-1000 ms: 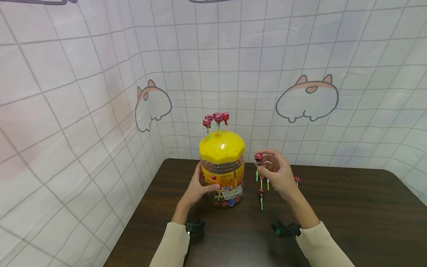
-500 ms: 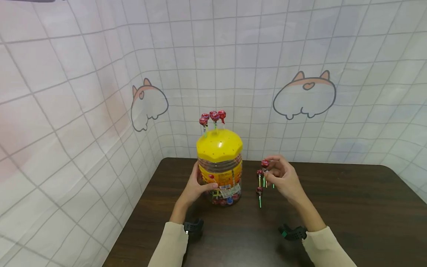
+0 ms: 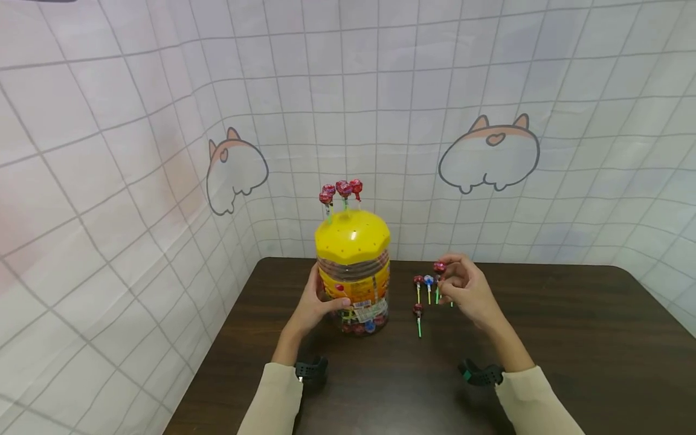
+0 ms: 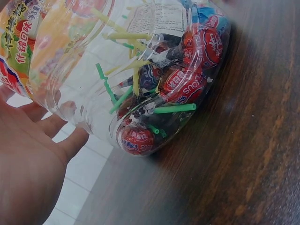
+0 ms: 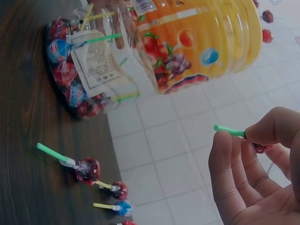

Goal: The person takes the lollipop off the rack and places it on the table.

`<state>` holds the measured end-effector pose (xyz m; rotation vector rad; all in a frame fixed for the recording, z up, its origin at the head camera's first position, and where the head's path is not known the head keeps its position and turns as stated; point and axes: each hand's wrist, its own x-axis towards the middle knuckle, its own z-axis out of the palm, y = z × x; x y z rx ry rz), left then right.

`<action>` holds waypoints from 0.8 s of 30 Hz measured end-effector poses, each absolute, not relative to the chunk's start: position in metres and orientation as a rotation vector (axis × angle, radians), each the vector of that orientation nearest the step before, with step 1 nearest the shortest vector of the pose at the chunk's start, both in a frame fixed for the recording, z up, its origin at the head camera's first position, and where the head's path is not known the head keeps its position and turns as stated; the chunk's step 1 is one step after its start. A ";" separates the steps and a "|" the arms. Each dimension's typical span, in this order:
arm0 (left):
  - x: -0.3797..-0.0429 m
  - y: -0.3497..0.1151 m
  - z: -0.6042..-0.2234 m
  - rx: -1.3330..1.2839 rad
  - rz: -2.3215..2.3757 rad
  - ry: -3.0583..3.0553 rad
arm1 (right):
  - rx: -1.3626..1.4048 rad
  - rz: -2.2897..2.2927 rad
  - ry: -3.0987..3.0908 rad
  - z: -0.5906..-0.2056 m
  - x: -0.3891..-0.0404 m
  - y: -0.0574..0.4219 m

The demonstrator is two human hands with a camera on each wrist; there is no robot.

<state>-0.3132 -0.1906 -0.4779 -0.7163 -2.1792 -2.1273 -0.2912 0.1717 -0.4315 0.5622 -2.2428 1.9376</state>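
Note:
A clear lollipop jar (image 3: 356, 287) with a yellow lid (image 3: 352, 237) stands on the table, and several red lollipops (image 3: 344, 188) stick up from that lid. My left hand (image 3: 311, 311) grips the jar's left side, thumb across the front; the left wrist view shows wrapped lollipops (image 4: 185, 84) inside its base. To the right, my right hand (image 3: 469, 291) pinches a red lollipop (image 3: 439, 266); its green stick (image 5: 228, 130) pokes out between thumb and fingers in the right wrist view. Beside that hand lie a blue lollipop (image 3: 428, 281) and red ones, some partly hidden.
One red lollipop (image 3: 417, 310) with a green stick lies nearer to me on the dark wooden table (image 3: 391, 386). Behind the table's far edge hangs a white grid-patterned cloth (image 3: 402, 151) with cartoon drawings. Each wrist wears a black band (image 3: 481, 373).
My right hand has moved right, away from the jar, with the red lollipop still pinched. The blue lollipop on the table has come into sight. The left hand keeps its grip.

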 end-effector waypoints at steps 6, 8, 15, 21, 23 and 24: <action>-0.315 -0.190 -0.478 -0.730 -2.115 -2.186 | 0.578 1.943 -2.252 -0.434 -0.295 0.177; -0.315 -0.190 -0.478 -0.733 -2.112 -2.185 | 0.576 1.948 -2.262 -0.436 -0.296 0.178; -0.315 -0.191 -0.480 -0.719 -2.105 -2.194 | 0.547 1.969 -2.334 -0.447 -0.301 0.179; -0.315 -0.193 -0.482 -0.710 -2.087 -2.208 | 0.514 2.000 -2.398 -0.458 -0.304 0.179; -0.315 -0.193 -0.482 -0.708 -2.081 -2.213 | 0.504 2.007 -2.420 -0.463 -0.305 0.180; -0.315 -0.192 -0.482 -0.707 -2.077 -2.217 | 0.496 2.007 -2.431 -0.465 -0.305 0.180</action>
